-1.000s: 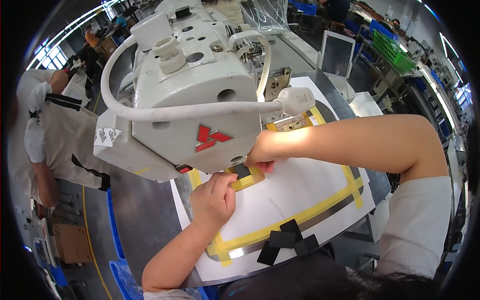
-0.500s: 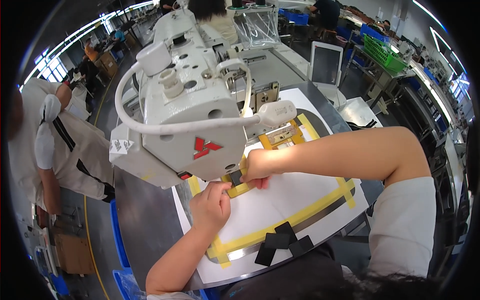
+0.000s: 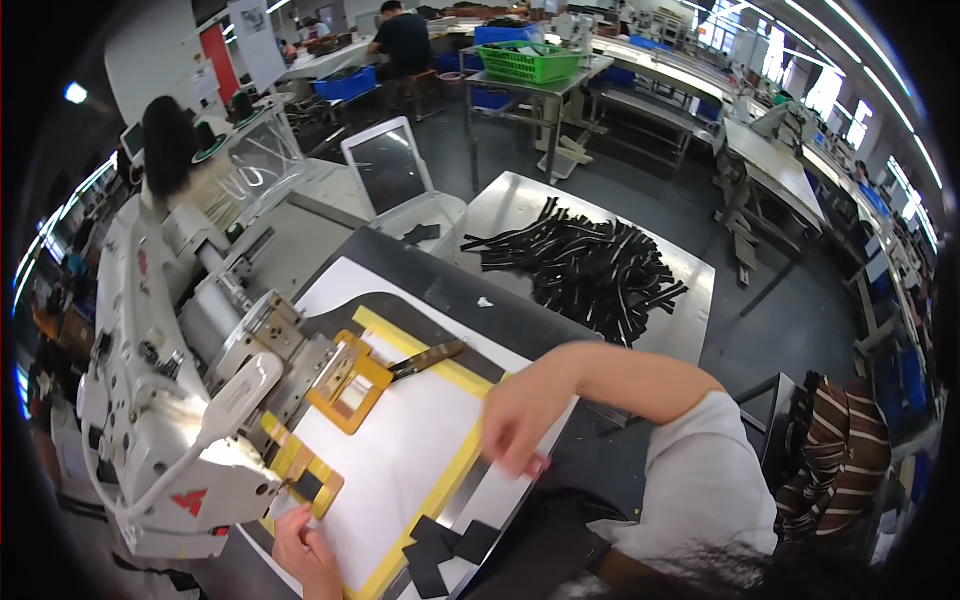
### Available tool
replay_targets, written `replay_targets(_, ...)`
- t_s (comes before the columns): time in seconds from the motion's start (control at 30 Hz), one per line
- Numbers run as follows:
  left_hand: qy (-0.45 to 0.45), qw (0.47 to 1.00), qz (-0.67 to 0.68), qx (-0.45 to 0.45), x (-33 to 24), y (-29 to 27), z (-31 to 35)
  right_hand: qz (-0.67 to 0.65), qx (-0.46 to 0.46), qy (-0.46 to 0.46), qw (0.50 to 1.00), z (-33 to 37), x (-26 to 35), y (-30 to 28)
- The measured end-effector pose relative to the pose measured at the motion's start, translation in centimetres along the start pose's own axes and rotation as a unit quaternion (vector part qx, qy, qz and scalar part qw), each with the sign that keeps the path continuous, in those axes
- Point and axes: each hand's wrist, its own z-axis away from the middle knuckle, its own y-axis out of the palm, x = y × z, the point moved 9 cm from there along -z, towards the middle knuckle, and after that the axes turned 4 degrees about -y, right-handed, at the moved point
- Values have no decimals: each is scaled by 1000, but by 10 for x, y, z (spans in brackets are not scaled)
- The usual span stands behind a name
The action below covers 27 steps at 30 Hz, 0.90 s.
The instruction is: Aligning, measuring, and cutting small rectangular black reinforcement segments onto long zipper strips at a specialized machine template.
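Observation:
My left hand (image 3: 306, 552) is beside the sewing machine's near yellow clamp frame (image 3: 322, 482). Its fingers are bent together with the tips by the frame's corner; whether they pinch anything is hidden. A black piece (image 3: 307, 486) shows in that frame's opening. My right hand (image 3: 522, 422), slightly blurred, is raised over the right edge of the white, yellow-taped sheet (image 3: 400, 435). Its fingers hang loosely bent and apart, with nothing visible in them. Several black square patches (image 3: 430, 556) lie at the sheet's near edge.
The white sewing machine (image 3: 165, 440) stands at left. A second yellow frame (image 3: 352, 392) and a slim dark metal tool (image 3: 428, 358) are on the sheet. A heap of black strips (image 3: 590, 265) covers part of a metal table (image 3: 690, 330) beyond. A striped cloth (image 3: 850, 440) is at right.
My right hand has left the near clamp frame and moved right, away from the machine. My left hand stays by the frame. The head view has swung right, bringing the black strips into sight.

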Motion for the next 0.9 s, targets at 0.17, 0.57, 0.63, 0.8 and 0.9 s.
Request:
replay_targets(0.17,-367,773,165,491,-47,124,66,-46,-848,107,517,328,-211,-104)
replay_targets(0.57,331,844,-80,414,-133,135,47,117,-734,520,421,395,-343,-27)
replay_targets(0.63,314,856,-83,402,-136,130,39,169,-784,435,409,388,-341,-44)
replay_targets(0.8,280,882,-84,369,-143,111,19,198,-861,348,314,423,-329,-56)
replay_targets(0.9,250,903,-85,338,-146,95,13,112,-920,209,313,443,-295,-74)
